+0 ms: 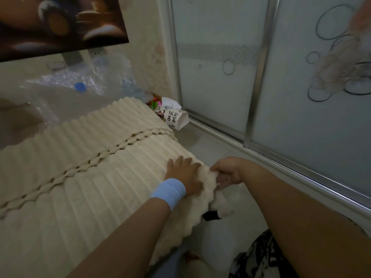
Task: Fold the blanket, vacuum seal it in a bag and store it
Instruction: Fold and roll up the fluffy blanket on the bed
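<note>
The cream ribbed blanket (90,177) lies folded in front of me, its right edge next to the white floor tiles (202,145). My left hand (183,175) has a blue wristband (169,190) and presses flat on that edge, fingers straight. My right hand (226,173) pinches the fluffy corner just beside it, fingers curled on the fabric. Beyond the blanket lies the clear vacuum bag (60,81) with its blue cap (80,86); a tissue pack (172,117) sits by the sliding door (220,57).
</note>
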Demonstrator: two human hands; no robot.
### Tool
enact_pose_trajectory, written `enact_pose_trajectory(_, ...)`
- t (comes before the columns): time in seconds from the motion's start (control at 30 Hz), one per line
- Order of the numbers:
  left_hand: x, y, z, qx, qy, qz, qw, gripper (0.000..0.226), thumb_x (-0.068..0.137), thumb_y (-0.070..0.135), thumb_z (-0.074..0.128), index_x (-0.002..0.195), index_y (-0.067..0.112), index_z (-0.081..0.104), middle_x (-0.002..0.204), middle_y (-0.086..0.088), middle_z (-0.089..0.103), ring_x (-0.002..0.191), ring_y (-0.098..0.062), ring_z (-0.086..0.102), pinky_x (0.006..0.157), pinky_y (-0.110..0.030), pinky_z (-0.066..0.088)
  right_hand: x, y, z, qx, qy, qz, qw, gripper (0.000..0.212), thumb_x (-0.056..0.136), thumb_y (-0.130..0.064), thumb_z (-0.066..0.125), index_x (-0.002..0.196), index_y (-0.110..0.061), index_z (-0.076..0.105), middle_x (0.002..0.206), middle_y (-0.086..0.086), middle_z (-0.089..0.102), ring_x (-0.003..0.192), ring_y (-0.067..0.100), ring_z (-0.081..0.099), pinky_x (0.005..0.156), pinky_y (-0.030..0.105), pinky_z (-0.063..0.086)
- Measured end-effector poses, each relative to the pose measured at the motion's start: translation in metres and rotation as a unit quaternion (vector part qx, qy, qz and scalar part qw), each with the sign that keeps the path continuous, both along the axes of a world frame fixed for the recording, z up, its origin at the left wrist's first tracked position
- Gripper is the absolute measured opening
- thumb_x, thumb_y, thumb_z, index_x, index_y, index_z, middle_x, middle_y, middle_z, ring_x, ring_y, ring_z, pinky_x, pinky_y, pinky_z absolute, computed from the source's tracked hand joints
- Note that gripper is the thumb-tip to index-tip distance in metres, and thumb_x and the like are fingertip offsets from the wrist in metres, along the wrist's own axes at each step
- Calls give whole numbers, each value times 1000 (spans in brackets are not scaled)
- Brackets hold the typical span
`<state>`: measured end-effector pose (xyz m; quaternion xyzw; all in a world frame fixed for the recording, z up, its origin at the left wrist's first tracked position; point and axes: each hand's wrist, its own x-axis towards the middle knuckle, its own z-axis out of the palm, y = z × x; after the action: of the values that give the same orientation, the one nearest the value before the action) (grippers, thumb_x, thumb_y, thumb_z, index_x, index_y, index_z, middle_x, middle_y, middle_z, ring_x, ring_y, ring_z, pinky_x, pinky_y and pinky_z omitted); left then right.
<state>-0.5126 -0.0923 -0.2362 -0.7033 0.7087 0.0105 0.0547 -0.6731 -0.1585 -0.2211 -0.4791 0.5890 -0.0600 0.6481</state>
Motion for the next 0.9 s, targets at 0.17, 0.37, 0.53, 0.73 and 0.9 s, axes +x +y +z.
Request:
enact_pose_trajectory(0.17, -25, 22, -8, -30, -25, -67, 997, 60, 81, 63, 47, 134, 34, 48, 140, -1, 41, 131, -28, 32, 109, -49, 20, -8, 36, 22, -149, 211, 91, 962, 41, 103, -21, 43, 139, -1, 46, 139, 17, 52, 122, 33, 55, 88, 35, 47)
enact_pose_trajectory(0.37, -35, 38, -30, 1, -66, -54, 996, 74, 83, 58, 52, 147, 28, 28, 158, -7, 11, 146, -31, 2, 115, -57, 0, -6, 64, -34, 108, 32, -132, 985, 51, 99, -41, 47, 134, -2, 45, 127, 19, 57, 113, 40, 55, 103, 57, 36)
enact_pose_trajectory(0.53, -36, 52, -24, -47, 3, -53, 997, 90, 74, 73, 52, 148, 30, 25, 158, -1, 13, 144, -25, 10, 117, -47, 9, -8, 43, -18, 16, -19, -197, 980, 14, 99, -10, 51, 101, 1, 58, 92, 16, 59, 81, 30, 54, 67, 40, 46)
enact_pose_trajectory(0.73, -52, 45, 10, -134, 306, 82, 939, 82, 80, 43, 65, 148, 25, 23, 138, -4, 41, 122, -26, 48, 101, -33, 39, 11, 31, 37, -137, -206, -145, 958, 45, 85, 9, 54, 119, -20, 55, 94, 17, 58, 65, 23, 55, 56, 31, 46)
enact_pose_trajectory(0.9, -6, 31, 52, -161, 374, 136, 903, 41, 94, 10, 48, 134, 22, 48, 129, -12, 59, 115, -30, 56, 88, -25, 39, 16, 14, 39, -469, -159, 24, 868, 59, 82, -5, 57, 139, -19, 50, 120, 1, 60, 106, 15, 61, 87, 23, 47)
